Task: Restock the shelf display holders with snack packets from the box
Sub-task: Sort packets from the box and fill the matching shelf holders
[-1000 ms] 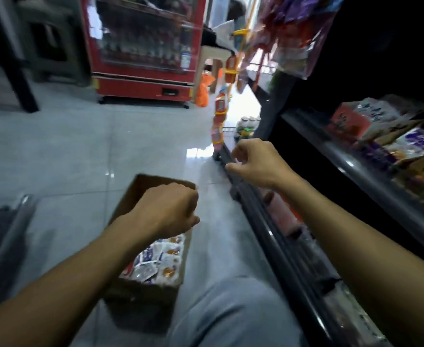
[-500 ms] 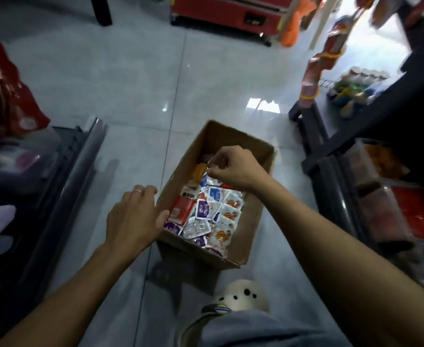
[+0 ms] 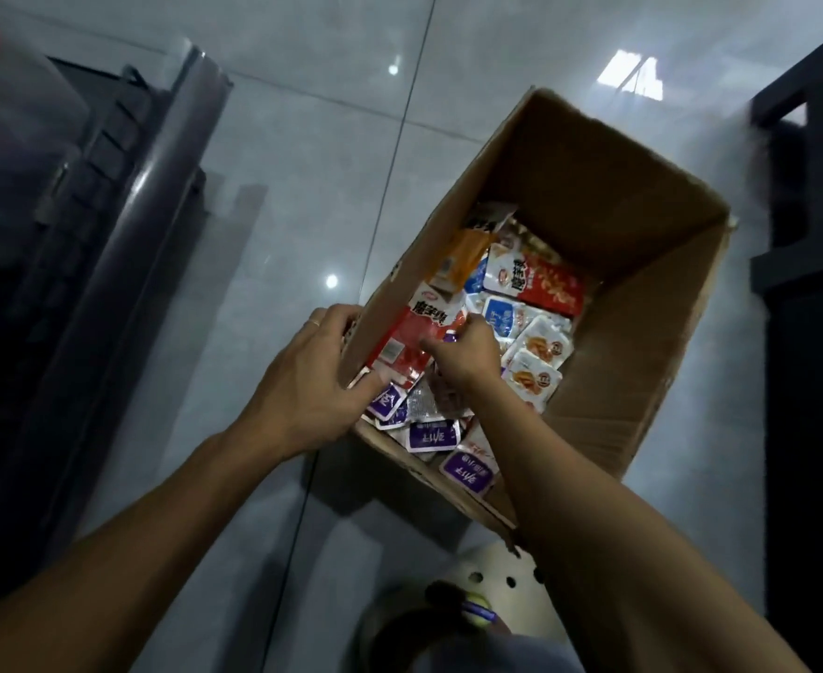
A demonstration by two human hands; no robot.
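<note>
An open cardboard box [image 3: 642, 332] stands on the tiled floor, its near half filled with several small snack packets in purple [image 3: 431, 437], white-blue and orange-print wrappers. A larger red packet [image 3: 409, 327] leans against the box's left wall, with an orange packet [image 3: 462, 257] behind it. My left hand [image 3: 312, 381] grips the left wall near the front corner, thumb inside the box. My right hand [image 3: 462, 352] is inside the box, fingers curled and pinching the right edge of the red packet.
A dark shelf unit with a clear front rail [image 3: 123, 225] runs along the left. Another dark shelf frame [image 3: 812, 284] stands at the right edge. My white perforated shoe [image 3: 492, 570] and grey trouser knee [image 3: 496, 648] sit just below the box.
The view has dropped closer over the box. My left hand moved from beside the box onto its left wall. My right hand came nearer and took hold of the red packet.
</note>
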